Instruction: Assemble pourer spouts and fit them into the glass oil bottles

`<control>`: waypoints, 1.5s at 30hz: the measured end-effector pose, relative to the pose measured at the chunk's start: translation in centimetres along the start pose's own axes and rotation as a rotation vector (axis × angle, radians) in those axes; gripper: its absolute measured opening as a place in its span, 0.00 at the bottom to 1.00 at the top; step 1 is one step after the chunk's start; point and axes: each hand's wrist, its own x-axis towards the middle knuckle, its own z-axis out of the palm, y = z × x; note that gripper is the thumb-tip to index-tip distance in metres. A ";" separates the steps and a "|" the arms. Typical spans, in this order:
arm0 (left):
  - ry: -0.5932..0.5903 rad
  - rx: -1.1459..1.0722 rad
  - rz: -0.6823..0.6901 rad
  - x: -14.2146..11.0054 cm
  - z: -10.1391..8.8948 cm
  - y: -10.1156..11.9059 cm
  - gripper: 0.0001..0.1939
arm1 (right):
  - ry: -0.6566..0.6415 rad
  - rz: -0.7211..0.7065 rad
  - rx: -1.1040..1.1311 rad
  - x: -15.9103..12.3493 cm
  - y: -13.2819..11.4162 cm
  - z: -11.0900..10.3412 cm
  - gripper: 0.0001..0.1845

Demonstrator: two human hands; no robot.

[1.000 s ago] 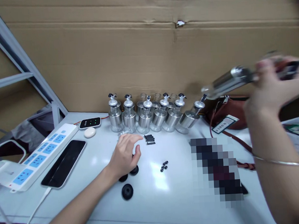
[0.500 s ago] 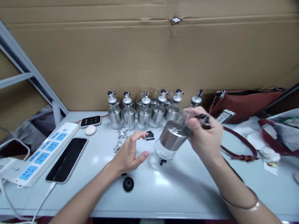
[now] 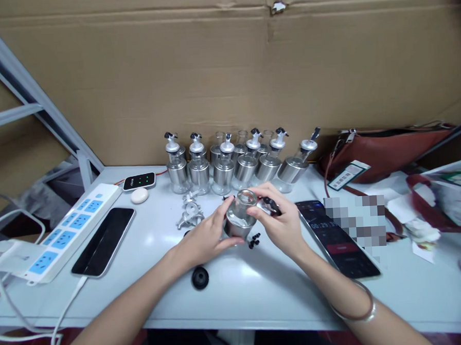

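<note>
A glass bottle [image 3: 241,217] with a steel band stands between my hands, its bare neck pointing up. My left hand [image 3: 208,229] is wrapped round its left side, thumb in front. My right hand [image 3: 281,221] is closed on a dark, shiny pour spout [image 3: 270,206], and its fingertips also touch the bottle's neck. The rest of the spout is hidden in the palm. Small black parts [image 3: 253,240] lie just right of the bottle. Silvery spout parts [image 3: 190,211] are heaped behind my left hand, and a round black cap [image 3: 200,278] lies in front of it.
Several similar bottles [image 3: 223,175] line the back, most with spouts in front. A power strip [image 3: 73,229], a phone [image 3: 103,242] and a small black device [image 3: 139,182] lie left. Another phone [image 3: 336,239], papers and a brown bag [image 3: 391,151] occupy the right.
The bottle has moved left and gone from tilted to upright. My left hand has closed round it, while my right hand has shifted left, uncovering the right-hand phone.
</note>
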 end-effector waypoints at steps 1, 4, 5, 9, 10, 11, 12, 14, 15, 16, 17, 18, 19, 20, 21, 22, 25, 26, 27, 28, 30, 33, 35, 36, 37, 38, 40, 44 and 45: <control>-0.010 -0.007 -0.012 0.0 0.0 -0.1 0.47 | -0.002 0.003 0.005 0.0 0.0 0.0 0.08; -0.039 -0.023 -0.042 0.0 -0.2 -0.1 0.46 | -0.017 0.014 0.010 -0.1 0.2 0.2 0.08; -0.043 -0.024 -0.046 0.0 -0.2 -0.1 0.45 | -0.019 0.013 0.002 -0.2 0.2 0.2 0.07; -0.038 -0.011 -0.021 0.1 -0.2 0.1 0.44 | 0.028 -0.032 0.032 -0.7 0.8 0.4 0.13; -0.033 -0.008 -0.007 0.2 -0.2 0.1 0.44 | 0.056 -0.046 0.090 -0.9 1.0 0.5 0.16; -0.032 -0.008 0.007 0.2 -0.2 0.1 0.44 | 0.089 -0.057 0.150 -1.0 1.2 0.6 0.18; -0.032 -0.008 0.017 0.2 -0.2 0.2 0.44 | 0.123 -0.057 0.190 -1.0 1.3 0.6 0.19; -0.036 -0.009 0.023 0.2 -0.3 0.2 0.44 | 0.166 -0.027 0.177 -0.9 1.4 0.6 0.20; -0.039 -0.007 0.021 0.2 -0.3 0.3 0.44 | 0.175 -0.011 0.139 -0.8 1.4 0.7 0.21; -0.042 -0.005 0.015 0.2 -0.4 0.3 0.43 | 0.178 -0.008 0.106 -0.7 1.3 0.7 0.22; -0.045 -0.003 0.009 0.2 -0.4 0.3 0.43 | 0.178 -0.022 0.096 -0.5 1.2 0.7 0.24; -0.047 -0.001 0.003 0.2 -0.5 0.4 0.43 | 0.182 -0.052 0.106 -0.3 1.1 0.7 0.26; -0.048 0.000 -0.001 0.2 -0.5 0.4 0.42 | 0.196 -0.099 0.125 -0.1 0.9 0.7 0.28; -0.048 0.002 -0.001 0.2 -0.5 0.4 0.42 | 0.216 -0.152 0.146 0.1 0.7 0.7 0.29; -0.046 0.004 0.001 0.2 -0.5 0.5 0.42 | 0.238 -0.207 0.162 0.3 0.4 0.7 0.29; -0.042 0.007 0.004 0.2 -0.5 0.5 0.43 | 0.260 -0.261 0.171 0.4 0.1 0.7 0.27; -0.035 0.017 0.019 0.2 -0.4 0.4 0.43 | 0.284 -0.346 0.179 0.8 -1.0 0.6 0.19; -0.032 0.023 0.024 0.2 -0.3 0.3 0.43 | 0.269 -0.345 0.182 0.8 -1.3 0.6 0.17; -0.029 0.029 0.027 0.2 -0.3 0.2 0.43 | 0.242 -0.336 0.183 0.9 -1.5 0.6 0.17; -0.025 0.036 0.030 0.2 -0.3 0.2 0.42 | 0.206 -0.322 0.182 0.9 -1.7 0.6 0.17; -0.018 0.046 0.036 0.2 -0.2 0.0 0.42 | 0.134 -0.296 0.164 0.9 -1.8 0.7 0.17; -0.012 0.045 0.049 0.1 -0.2 -0.1 0.42 | 0.091 -0.258 0.126 0.8 -1.7 0.8 0.17; -0.011 0.041 0.053 0.1 -0.2 0.0 0.42 | 0.075 -0.247 0.114 0.7 -1.6 0.8 0.17; -0.011 0.040 0.052 0.2 -0.2 0.0 0.42 | 0.062 -0.243 0.107 0.7 -1.5 0.8 0.17; -0.011 0.039 0.050 0.2 -0.2 0.1 0.42 | 0.046 -0.239 0.098 0.7 -1.5 0.7 0.17; -0.013 0.038 0.048 0.2 -0.2 0.1 0.42 | 0.029 -0.233 0.084 0.6 -1.4 0.6 0.18; -0.017 0.036 0.043 0.2 -0.2 0.2 0.41 | -0.002 -0.238 0.047 0.6 -1.3 0.4 0.18; -0.021 0.028 0.033 0.2 -0.2 0.2 0.40 | -0.004 -0.299 -0.024 0.6 -1.3 0.3 0.18; -0.020 0.025 0.032 0.2 -0.2 0.2 0.40 | 0.006 -0.307 -0.033 0.6 -1.2 0.4 0.18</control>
